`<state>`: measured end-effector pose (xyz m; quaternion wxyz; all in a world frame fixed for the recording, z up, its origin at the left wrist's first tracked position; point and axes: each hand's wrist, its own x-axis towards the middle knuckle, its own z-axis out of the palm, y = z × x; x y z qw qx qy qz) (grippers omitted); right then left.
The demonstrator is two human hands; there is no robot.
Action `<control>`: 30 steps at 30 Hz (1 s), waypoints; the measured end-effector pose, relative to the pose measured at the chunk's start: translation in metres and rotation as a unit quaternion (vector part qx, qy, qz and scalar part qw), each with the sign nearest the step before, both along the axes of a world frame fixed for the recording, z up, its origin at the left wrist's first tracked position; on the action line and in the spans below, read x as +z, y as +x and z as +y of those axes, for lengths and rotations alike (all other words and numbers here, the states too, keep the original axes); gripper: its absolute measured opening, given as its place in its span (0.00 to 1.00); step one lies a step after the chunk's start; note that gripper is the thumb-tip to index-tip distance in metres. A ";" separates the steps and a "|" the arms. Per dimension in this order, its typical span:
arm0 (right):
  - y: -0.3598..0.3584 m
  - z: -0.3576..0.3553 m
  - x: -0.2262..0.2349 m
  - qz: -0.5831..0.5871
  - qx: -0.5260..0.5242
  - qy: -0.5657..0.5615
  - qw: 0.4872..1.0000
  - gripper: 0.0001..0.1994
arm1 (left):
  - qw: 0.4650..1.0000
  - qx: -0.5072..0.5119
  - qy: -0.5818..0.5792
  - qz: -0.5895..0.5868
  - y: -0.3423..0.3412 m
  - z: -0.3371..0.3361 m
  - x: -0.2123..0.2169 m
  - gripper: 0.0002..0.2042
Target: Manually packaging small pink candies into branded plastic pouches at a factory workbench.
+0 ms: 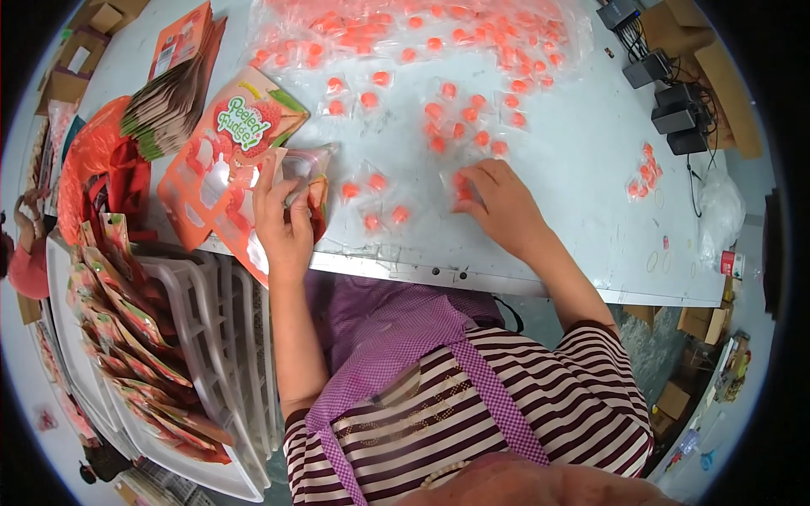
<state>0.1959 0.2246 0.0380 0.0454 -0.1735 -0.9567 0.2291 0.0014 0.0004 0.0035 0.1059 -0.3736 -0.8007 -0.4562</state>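
My left hand (pixel 285 221) is closed on a printed pink-and-red pouch (pixel 242 239) at the table's front edge. The pouch's upper end is spread, and clear film shows there. Beneath it lies another such pouch (pixel 245 122) with a lychee-like picture. My right hand (pixel 509 215) reaches over the table, fingers bent down and pinching a small red candy in a clear wrapper (pixel 461 187). Between the hands rest several more wrapped candies (pixel 376 182). A looser group of candies (pixel 458 131) lies just beyond my right fingers.
A big pile of wrapped candies (pixel 380 34) covers the far table. Stacked flat pouches (pixel 173 97) and a red plastic bag (pixel 93 160) sit at left. White crates (pixel 198 337) hold filled pouches (pixel 139 354). Black adapters (pixel 675 105) and a small candy cluster (pixel 645 174) are at right.
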 end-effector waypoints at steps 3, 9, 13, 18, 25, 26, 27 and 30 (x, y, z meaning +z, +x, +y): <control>0.002 -0.002 -0.002 0.033 0.041 -0.037 0.998 0.18 | 1.000 0.001 -0.005 -0.002 0.000 0.001 0.002 0.07; 0.003 0.040 -0.001 0.129 -0.066 -0.050 0.988 0.17 | 1.000 0.005 -0.010 0.011 -0.002 -0.001 0.002 0.07; 0.001 0.045 0.005 0.127 -0.077 0.058 0.987 0.16 | 1.000 -0.007 0.011 -0.007 -0.001 0.002 0.000 0.08; -0.009 0.043 0.009 0.107 -0.071 0.079 0.989 0.15 | 1.000 -0.003 -0.005 -0.006 -0.001 0.000 -0.001 0.08; -0.008 0.053 0.009 0.141 -0.081 0.088 0.983 0.15 | 1.000 -0.003 -0.009 0.001 -0.001 -0.002 -0.003 0.08; -0.008 0.055 0.008 0.159 -0.085 0.085 0.980 0.15 | 1.000 -0.002 -0.010 0.000 0.000 -0.002 -0.002 0.08; -0.008 0.056 0.009 0.161 -0.086 0.088 0.979 0.15 | 1.000 -0.003 -0.006 0.002 0.000 -0.002 -0.002 0.08; -0.012 0.053 0.009 0.130 -0.048 0.073 0.988 0.14 | 1.000 -0.001 -0.006 0.000 0.000 -0.001 -0.001 0.08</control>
